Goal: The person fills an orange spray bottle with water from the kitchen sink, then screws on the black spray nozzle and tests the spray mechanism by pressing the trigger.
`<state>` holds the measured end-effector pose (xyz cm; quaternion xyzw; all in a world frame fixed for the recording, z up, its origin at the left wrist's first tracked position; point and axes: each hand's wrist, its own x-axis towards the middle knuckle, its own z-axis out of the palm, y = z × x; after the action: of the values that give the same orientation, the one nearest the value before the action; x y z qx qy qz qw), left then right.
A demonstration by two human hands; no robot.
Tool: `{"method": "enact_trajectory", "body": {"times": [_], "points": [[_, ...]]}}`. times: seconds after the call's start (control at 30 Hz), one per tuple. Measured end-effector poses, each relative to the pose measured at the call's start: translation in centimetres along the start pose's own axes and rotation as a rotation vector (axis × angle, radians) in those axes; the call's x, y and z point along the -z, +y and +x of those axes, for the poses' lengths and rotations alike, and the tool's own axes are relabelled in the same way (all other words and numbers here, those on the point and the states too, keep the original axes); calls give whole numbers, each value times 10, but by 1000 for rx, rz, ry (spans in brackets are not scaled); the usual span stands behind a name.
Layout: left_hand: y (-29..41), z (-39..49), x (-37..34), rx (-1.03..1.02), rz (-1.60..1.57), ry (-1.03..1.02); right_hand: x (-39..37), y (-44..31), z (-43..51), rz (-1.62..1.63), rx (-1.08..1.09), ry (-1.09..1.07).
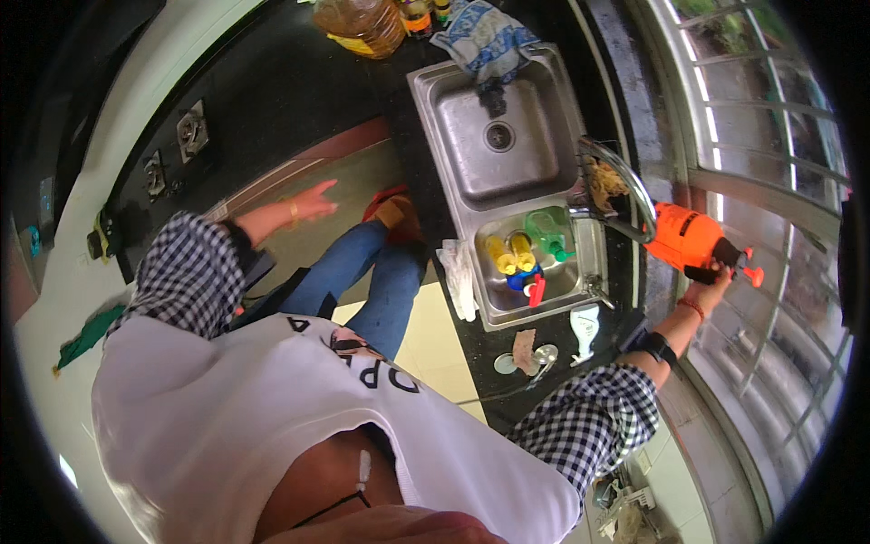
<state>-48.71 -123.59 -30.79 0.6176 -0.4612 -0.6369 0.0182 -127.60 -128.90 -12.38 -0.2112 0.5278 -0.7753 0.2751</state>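
My right hand [710, 289] is closed around the black neck of an orange pump sprayer [685, 234], held tilted beside the window behind the sink. My left hand [316, 202] is stretched over the floor near the counter's front, fingers apart, holding nothing. A double stainless steel sink [469, 211] lies in front of me. Its nearer basin holds yellow bottles [499, 255], a green spray bottle [544, 231] and a blue bottle with a red trigger [535, 289]. Over the far basin's edge hangs a blue and white cloth [486, 41]. The curved faucet [635, 183] stands between me and part of a yellowish scrubber.
A barred window [754, 156] runs along the right. White gloves or cloth [457, 279] hang at the sink's front edge. A white bottle [584, 332] and a pink sponge-like piece [524, 350] lie on the counter. A large brown container [360, 24] stands at the back; gas burners [192, 131] are at left.
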Motion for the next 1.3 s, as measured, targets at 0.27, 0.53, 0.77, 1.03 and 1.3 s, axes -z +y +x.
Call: {"method": "enact_trajectory", "body": {"times": [0.27, 0.53, 0.77, 1.03, 1.3], "points": [[50, 109, -61, -293, 976, 156, 41, -23, 4, -215, -209, -66], [31, 136, -320, -1050, 1256, -543, 71, -16, 7, -217, -254, -124], [5, 212, -377, -1059, 1158, -733, 76, -10, 14, -401, -209, -46], [13, 280, -186, -688, 1325, 436, 162, 34, -12, -407, -292, -20], [5, 373, -189, -207, 871, 992, 245, 22, -23, -379, -243, -94]]}}
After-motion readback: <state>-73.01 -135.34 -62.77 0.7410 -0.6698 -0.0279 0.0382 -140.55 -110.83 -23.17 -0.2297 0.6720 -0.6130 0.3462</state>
